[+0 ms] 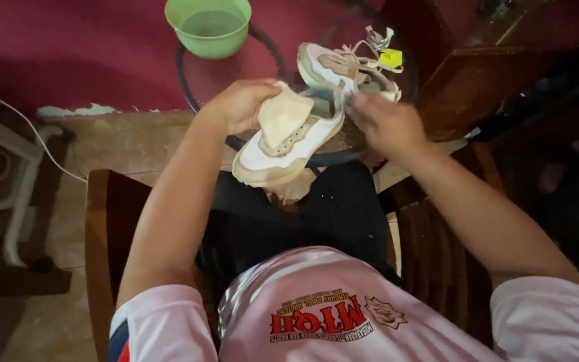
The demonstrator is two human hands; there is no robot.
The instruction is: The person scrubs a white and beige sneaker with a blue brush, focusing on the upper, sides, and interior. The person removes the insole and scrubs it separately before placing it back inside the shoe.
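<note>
From the head camera, your left hand [236, 104] presses a cloth [281, 119] onto the toe of a white and beige shoe [289, 144] over your lap, your right hand [383, 124] grips its heel end, while a second shoe [346, 67] and a green bowl [208, 25] rest on the round glass table [263, 64] ahead.
</note>
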